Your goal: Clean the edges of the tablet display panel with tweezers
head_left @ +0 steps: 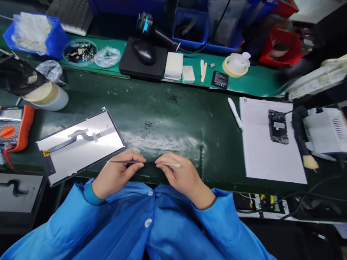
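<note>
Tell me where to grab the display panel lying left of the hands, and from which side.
Take the display panel by its bare near-right edge, coming from the right, nearest the left hand. It lies flat, with the flex cable across its middle, so keep off the face.

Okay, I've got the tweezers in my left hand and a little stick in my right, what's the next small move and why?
Probably swing the tweezers left toward the display panel. Your left hand and right hand meet over bare mat at the bench edge, the stick tip against the tweezers, while the panel lies apart to the left with its flex cable facing up.
</note>
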Demonstrator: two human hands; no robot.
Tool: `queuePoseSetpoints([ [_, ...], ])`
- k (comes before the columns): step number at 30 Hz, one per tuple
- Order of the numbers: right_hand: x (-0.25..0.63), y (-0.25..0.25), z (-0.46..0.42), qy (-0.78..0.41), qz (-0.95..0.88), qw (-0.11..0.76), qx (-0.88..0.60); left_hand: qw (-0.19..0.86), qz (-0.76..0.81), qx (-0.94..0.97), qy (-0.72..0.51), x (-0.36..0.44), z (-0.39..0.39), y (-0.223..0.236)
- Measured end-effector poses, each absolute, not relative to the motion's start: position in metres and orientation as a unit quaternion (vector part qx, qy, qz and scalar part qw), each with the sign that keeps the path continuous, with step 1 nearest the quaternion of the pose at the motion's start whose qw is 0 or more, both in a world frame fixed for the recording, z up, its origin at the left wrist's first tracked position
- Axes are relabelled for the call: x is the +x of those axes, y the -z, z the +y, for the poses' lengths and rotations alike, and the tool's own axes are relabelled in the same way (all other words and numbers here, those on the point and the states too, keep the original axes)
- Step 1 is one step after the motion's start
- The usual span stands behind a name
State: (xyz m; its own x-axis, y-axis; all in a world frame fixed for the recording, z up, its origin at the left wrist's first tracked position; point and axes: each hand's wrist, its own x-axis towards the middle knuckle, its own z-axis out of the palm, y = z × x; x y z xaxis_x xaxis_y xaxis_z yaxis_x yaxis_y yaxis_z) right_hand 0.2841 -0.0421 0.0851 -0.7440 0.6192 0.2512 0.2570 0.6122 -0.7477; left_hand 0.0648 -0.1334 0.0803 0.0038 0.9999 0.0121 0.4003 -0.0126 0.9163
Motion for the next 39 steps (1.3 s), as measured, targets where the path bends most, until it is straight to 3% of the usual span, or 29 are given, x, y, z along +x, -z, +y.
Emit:
queuePoseSetpoints([
  [9, 0.280, -0.084, -0.046, -0.275, -0.908, 0.204, -0.241, 0.402, 0.593, 0.580, -0.387, 0.066, -0.133, -0.080],
  [13, 0.281, -0.084, -0.048, -0.276, -0.902, 0.223, -0.246, 0.399, 0.605, 0.572, -0.384, 0.066, -0.134, -0.081],
  [27, 0.276, -0.086, -0.052, -0.249, -0.906, 0.180, -0.291, 0.319, 0.632, 0.564, -0.425, 0.070, -0.139, -0.080],
  [32, 0.277, -0.087, -0.053, -0.277, -0.892, 0.192, -0.303, 0.344, 0.692, 0.434, -0.463, 0.062, -0.146, -0.080],
  [39, 0.279, -0.090, -0.041, -0.425, -0.779, 0.257, -0.383, 0.384, 0.671, 0.398, -0.494, 0.057, -0.151, -0.075],
])
